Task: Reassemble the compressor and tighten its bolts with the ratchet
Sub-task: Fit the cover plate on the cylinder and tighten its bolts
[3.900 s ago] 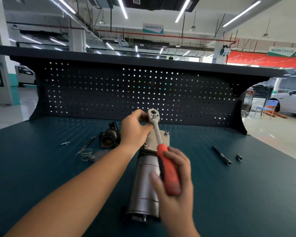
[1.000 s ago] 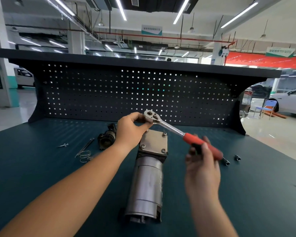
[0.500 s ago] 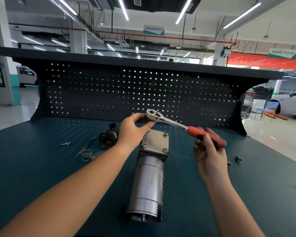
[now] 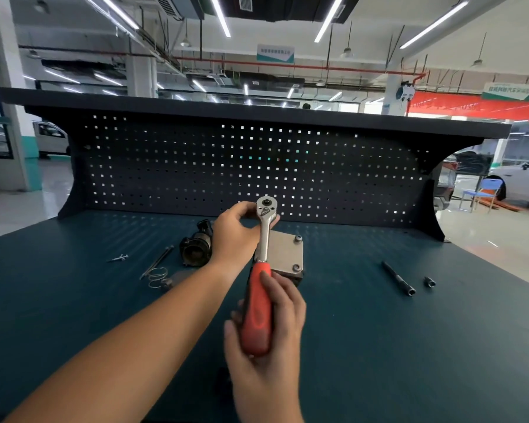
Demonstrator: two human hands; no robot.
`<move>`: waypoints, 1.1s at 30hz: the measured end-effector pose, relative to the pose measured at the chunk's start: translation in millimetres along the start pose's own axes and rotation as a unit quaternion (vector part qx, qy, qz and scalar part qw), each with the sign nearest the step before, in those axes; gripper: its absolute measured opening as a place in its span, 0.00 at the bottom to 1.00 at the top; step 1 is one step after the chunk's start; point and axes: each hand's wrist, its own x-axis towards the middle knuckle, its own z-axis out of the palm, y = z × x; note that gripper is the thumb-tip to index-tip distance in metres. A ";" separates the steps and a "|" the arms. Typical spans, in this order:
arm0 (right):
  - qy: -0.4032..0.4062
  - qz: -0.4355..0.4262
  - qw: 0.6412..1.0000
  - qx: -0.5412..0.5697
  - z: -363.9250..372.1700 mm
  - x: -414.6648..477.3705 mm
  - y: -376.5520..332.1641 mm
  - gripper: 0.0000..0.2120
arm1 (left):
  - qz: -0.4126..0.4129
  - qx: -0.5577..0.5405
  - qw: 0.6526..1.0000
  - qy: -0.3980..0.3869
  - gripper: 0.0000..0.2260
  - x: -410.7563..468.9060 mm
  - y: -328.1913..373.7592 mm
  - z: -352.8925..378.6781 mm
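Observation:
The compressor lies lengthwise on the dark green bench (image 4: 379, 346); only its square end plate (image 4: 286, 253) shows, with two bolts on the right edge, and my right hand hides the cylinder body. The ratchet (image 4: 264, 239) has a chrome head and a red handle. Its head sits over the plate's far left corner. My left hand (image 4: 235, 236) pinches the ratchet head. My right hand (image 4: 266, 337) wraps the red handle, which points straight toward me.
Left of the compressor lie a black round part (image 4: 196, 248), a thin rod (image 4: 158, 261), a wire spring (image 4: 157, 277) and a small screw (image 4: 118, 258). To the right lie a black extension bar (image 4: 397, 277) and a small socket (image 4: 429, 281). A pegboard (image 4: 257, 172) closes off the bench's back.
My right hand has swung the ratchet handle from pointing right, around toward me, over the compressor body. My left hand stays on the ratchet head.

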 end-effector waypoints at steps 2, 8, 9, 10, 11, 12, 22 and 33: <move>-0.035 0.023 0.999 -0.013 4.1 -0.3 -2.9 0.32 | 0.003 0.000 1.000 0.014 0.09 -0.1 2.2 1.1; 0.010 -0.064 0.997 -0.046 -25.0 15.4 -10.8 0.20 | 0.028 0.027 0.999 -0.003 0.11 6.2 1.9 -3.2; 0.028 -0.043 0.998 -0.036 -36.8 19.4 -9.3 0.17 | 0.028 0.033 0.999 -0.012 0.12 7.4 1.8 -4.4; 0.038 -0.005 0.999 -0.016 -50.1 25.0 -8.0 0.16 | 0.029 0.033 0.999 -0.019 0.12 8.1 2.0 -5.7; 0.041 0.037 0.998 0.005 -66.1 32.9 -6.3 0.15 | 0.032 0.031 0.999 -0.025 0.12 8.3 2.7 -6.6; 0.032 0.071 0.997 0.017 -83.4 43.4 -4.5 0.15 | 0.035 0.027 0.999 -0.030 0.12 8.4 3.6 -7.3; -0.177 0.259 0.937 -0.153 -166.7 215.8 15.4 0.13 | 0.024 -0.003 0.997 -0.075 0.09 10.2 7.8 -9.4; -0.338 0.014 0.724 -0.601 -157.5 165.9 0.5 0.14 | -0.010 -0.045 0.995 -0.091 0.08 -3.1 -10.6 -2.7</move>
